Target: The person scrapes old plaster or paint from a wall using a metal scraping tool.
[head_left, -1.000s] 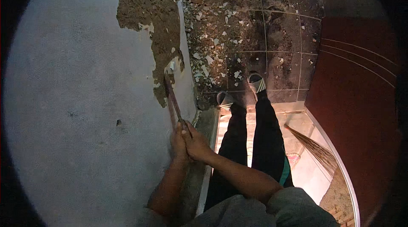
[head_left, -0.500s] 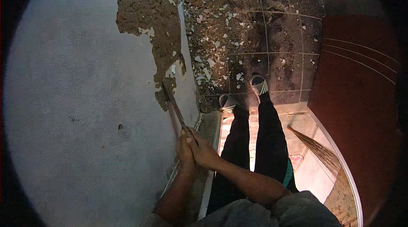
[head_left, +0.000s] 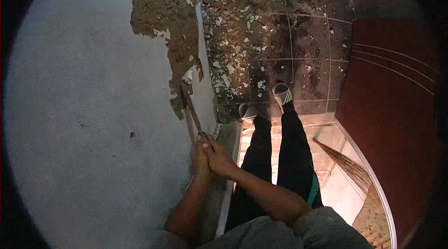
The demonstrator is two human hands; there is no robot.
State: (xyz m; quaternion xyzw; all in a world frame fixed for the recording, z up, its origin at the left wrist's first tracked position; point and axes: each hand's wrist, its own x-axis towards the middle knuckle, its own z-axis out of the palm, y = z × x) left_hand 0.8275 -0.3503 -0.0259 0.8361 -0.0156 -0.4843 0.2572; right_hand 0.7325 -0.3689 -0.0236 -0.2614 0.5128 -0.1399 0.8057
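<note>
Both hands are wrapped around the lower end of a long, narrow metal bar [head_left: 193, 114] with a tapered, blade-like tip. My left hand [head_left: 199, 159] sits against the wall side, and my right hand [head_left: 220, 159] overlaps it from the right. The tip rests at or close to the bare brown patch [head_left: 154, 9] on the pale wall [head_left: 84, 86], near its lower end. Flaking paint edges surround this patch, and a loose white flake [head_left: 188, 75] stands just above the tip. Whether the tip presses into the wall I cannot tell.
Broken white chips [head_left: 233, 48] litter the dark tiled floor [head_left: 310, 39] beside the wall. My sandalled feet [head_left: 282, 93] stand at a threshold. A stick broom [head_left: 343, 160] lies to the right, by a reddish-brown door panel [head_left: 387, 100].
My hands and the bar have moved slightly up along the wall, bringing the tip a little higher on the bare patch. The grip looks the same.
</note>
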